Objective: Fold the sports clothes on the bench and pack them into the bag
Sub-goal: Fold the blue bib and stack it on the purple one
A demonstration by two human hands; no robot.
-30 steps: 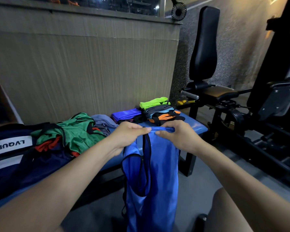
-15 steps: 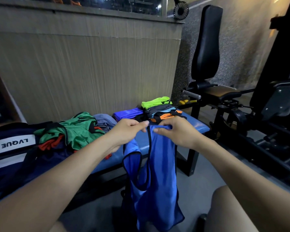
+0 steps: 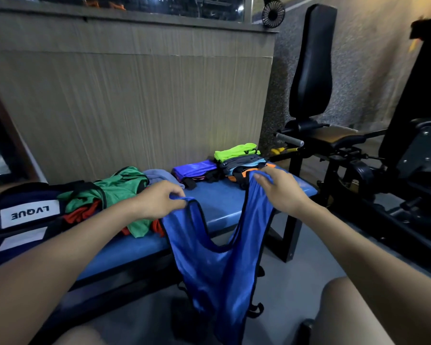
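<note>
A blue mesh vest (image 3: 219,270) with black trim hangs in front of the blue bench (image 3: 217,200), its lower part below the seat edge. My left hand (image 3: 157,199) pinches its left shoulder strap and my right hand (image 3: 276,188) pinches the right strap, the two held well apart. A dark bag (image 3: 23,215) with a white LVGUE label lies at the bench's left end. Loose green and orange clothes (image 3: 105,195) are heaped beside the bag. Folded clothes (image 3: 237,158) with a neon green piece on top are stacked at the bench's far right end.
A folded purple cloth (image 3: 194,169) lies left of the stack. A wood-panel wall (image 3: 135,95) backs the bench. A black gym machine (image 3: 334,135) with an upright pad stands right of the bench. My bare knee (image 3: 353,312) shows at bottom right above grey floor.
My hands were close together at the top of the vest; they have spread apart, each with a shoulder strap, and the neck opening has widened.
</note>
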